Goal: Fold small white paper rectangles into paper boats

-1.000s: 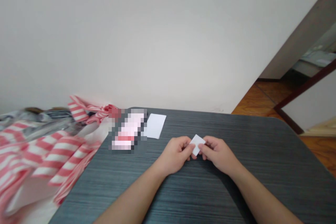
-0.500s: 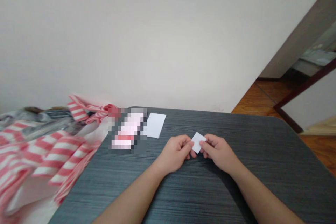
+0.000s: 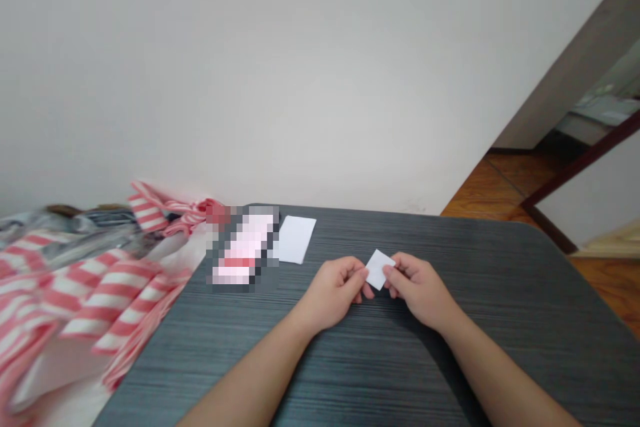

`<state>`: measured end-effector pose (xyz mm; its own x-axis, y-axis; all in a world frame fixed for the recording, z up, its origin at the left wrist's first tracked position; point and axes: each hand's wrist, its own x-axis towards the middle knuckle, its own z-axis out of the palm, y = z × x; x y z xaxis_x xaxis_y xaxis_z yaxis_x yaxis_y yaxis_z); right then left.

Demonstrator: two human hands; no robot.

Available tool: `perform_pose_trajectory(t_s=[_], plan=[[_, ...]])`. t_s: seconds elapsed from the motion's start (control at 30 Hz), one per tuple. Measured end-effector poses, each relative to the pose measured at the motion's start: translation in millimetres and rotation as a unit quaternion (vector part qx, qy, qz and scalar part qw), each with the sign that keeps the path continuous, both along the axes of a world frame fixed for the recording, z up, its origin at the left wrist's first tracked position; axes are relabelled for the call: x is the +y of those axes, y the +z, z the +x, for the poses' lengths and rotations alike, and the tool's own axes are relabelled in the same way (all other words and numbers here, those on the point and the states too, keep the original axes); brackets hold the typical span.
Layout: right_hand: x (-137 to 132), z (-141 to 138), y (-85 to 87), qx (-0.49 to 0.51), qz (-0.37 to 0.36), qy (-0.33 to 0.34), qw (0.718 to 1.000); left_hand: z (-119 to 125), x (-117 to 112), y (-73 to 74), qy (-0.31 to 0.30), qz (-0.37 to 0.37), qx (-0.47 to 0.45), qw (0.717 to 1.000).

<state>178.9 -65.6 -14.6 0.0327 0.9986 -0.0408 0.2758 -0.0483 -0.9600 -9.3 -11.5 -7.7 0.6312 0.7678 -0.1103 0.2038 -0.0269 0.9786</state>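
A small white square of paper [image 3: 379,269] is pinched between my two hands above the dark table, turned so that one corner points away from me. My left hand [image 3: 334,292] has thumb and fingers closed at its left corner. On the opposite side my right hand [image 3: 419,287] grips it, thumb lying on top. The fingers under the paper are partly hidden. Beyond my left hand, a stack of white paper [image 3: 297,239] lies flat on the table.
Left of the stack is a blurred-out pink and dark flat object [image 3: 245,247]. Red-and-white striped cloth [image 3: 110,293] is heaped beside the left edge of the dark table [image 3: 475,260]. A pale wall [image 3: 320,80] rises behind; wooden floor [image 3: 480,190] shows at right.
The paper and my right hand have shifted very slightly up and to the right. My left hand stays almost where it was, and the stack is unmoved.
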Motion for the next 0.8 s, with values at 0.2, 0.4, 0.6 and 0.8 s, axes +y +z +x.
perform_pose_trajectory(t_s=[0.2, 0.4, 0.6, 0.8], plan=[[2, -5, 1.8, 0.028, -0.034, 0.007, 0.999, -2, -1, -1.6, -0.003, 0.026, 0.016, 1.000], [2, -8, 10.1, 0.009, -0.037, 0.026, 0.999, -1, 0, 2.6, -0.025, 0.037, 0.021, 0.999], [2, -10, 11.7, 0.003, -0.025, 0.036, 0.999, -1, -1, 5.4, -0.030, 0.041, 0.030, 0.998], [2, -5, 3.7, 0.011, -0.036, 0.009, 0.999, -1, -2, 4.6, -0.005, 0.010, 0.019, 1.000]])
